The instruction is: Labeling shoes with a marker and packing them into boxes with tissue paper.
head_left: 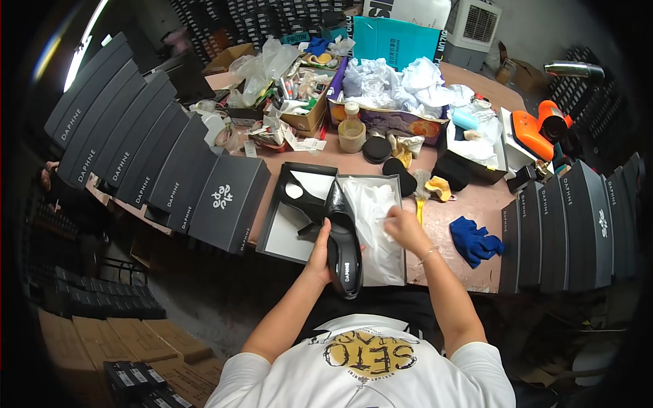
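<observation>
My left hand (319,257) is closed around a black high-heeled shoe (344,245), which is tilted over the near side of an open shoebox (398,279). A second black heeled shoe (299,202) lies in the grey box half (277,241) to the left. White tissue paper (371,204) fills the right half. Above the right edge of that paper is my right hand (407,230), its fingers curled together; whether they pinch the paper or something small is hidden.
Dark shoeboxes (228,200) stand in a row at the left, with more boxes (575,228) at the right. A blue cloth (475,241), a yellow-handled brush (420,198) and a jar (352,136) lie on the table. A purple carton (388,122) holds crumpled white paper.
</observation>
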The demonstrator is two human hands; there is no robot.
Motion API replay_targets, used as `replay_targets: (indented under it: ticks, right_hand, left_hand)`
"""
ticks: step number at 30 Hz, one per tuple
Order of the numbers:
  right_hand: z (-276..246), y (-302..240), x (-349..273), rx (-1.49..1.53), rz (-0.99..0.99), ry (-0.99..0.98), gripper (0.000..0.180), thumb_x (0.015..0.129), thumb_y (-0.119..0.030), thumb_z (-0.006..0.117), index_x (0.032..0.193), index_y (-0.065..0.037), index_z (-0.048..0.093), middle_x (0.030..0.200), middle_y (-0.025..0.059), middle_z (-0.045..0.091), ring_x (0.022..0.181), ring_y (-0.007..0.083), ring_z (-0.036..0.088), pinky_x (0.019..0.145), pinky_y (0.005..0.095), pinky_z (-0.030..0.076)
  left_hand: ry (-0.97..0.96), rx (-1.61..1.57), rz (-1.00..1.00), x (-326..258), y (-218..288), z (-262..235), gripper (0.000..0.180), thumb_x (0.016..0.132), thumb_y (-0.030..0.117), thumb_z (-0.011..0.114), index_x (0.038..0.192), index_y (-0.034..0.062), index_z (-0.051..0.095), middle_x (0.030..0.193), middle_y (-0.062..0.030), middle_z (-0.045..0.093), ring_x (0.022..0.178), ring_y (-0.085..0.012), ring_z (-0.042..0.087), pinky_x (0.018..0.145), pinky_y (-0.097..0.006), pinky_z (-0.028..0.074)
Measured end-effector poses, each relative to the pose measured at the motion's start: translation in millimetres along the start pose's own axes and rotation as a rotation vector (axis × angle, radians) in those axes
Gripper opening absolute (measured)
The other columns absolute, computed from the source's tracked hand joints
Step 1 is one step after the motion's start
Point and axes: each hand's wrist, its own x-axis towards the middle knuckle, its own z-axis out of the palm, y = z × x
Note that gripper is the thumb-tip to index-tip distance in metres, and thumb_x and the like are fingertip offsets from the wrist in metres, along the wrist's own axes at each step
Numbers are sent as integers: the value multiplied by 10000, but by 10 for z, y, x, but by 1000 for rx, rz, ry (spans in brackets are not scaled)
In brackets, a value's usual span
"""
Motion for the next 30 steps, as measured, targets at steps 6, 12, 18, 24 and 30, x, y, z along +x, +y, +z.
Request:
replay_targets:
  ticks: [6, 12, 18, 24, 30]
  right_hand:
    - [-512, -850, -373, 198, -436, 222, 104, 809, -79, 654, 903, -58, 613, 824, 98, 623, 787, 281, 617, 691, 350, 490]
    - [0, -1035, -541, -67, -540, -116, 299, 784, -81, 655, 1077, -36, 610, 1011, 120, 580, 995, 299, 566, 896, 403, 451]
    - [2, -1134, -510, -212, -596, -14, 346, 784, -67, 609, 1129, -41, 608, 1068, 117, 592, 1072, 283, 556, 982, 439, 406]
    - [-65, -1212, -556, 560, -225, 82, 292, 859, -23, 640, 1147, -48, 595, 878, 36, 577, 701, 120, 576, 592, 266, 498]
    - [88, -969, -558, 430, -148, 50, 473, 843, -10, 632, 1289, -40, 477, 1085, 127, 551, 805, 178, 596, 709, 256, 508]
  left_hand:
    - [18, -6, 31, -90, -79, 175, 855, 814, 785, 414, 1206, 33, 525, 936, -147, 642, 850, -276, 668, 675, -358, 573]
    - [-118, 90, 186, -284, -5, 241, 806, 891, 737, 298, 1252, 47, 508, 1179, -114, 588, 1068, -213, 593, 913, -362, 494]
    - [-131, -43, 148, -396, -49, 168, 719, 937, 664, 311, 1280, 58, 487, 1213, -94, 574, 1105, -207, 576, 947, -362, 475]
    - [-183, -112, 184, -417, 13, 147, 689, 954, 629, 317, 1286, 50, 488, 1175, -116, 606, 1047, -219, 614, 901, -374, 508]
    - [-53, -26, 234, -457, -83, 252, 709, 961, 618, 310, 1309, 23, 475, 1236, -133, 584, 1113, -240, 589, 952, -374, 478]
